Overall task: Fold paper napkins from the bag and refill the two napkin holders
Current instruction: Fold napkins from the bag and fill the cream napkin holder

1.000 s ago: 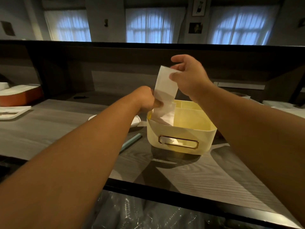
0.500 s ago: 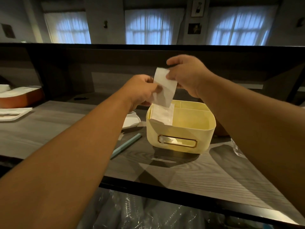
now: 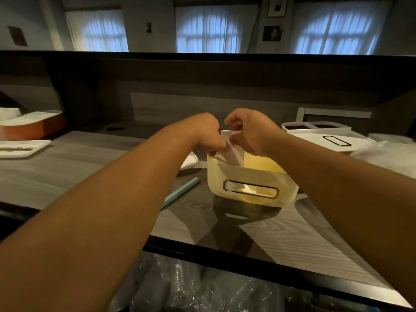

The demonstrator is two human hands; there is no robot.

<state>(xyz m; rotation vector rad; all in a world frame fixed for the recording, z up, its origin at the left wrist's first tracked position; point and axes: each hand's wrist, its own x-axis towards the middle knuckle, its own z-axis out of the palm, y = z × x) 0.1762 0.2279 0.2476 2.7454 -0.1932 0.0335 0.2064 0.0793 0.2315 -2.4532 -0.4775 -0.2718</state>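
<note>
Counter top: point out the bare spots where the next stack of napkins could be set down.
Bare wood lies on the counter left of the blue pen, up to the white tray, and in front of the yellow holder toward the near edge. It is crowded right of the holder, with the white holder and clear plastic, and around both hands.

A café or restaurant — service counter [image 3: 94,167], trays [image 3: 22,148], curtained arched windows [image 3: 216,30].

My left hand [image 3: 206,134] and right hand [image 3: 249,131] pinch a folded white paper napkin [image 3: 231,152], tilted, lower end inside the cream plastic napkin holder [image 3: 249,185] at my twelve o'clock.
</note>
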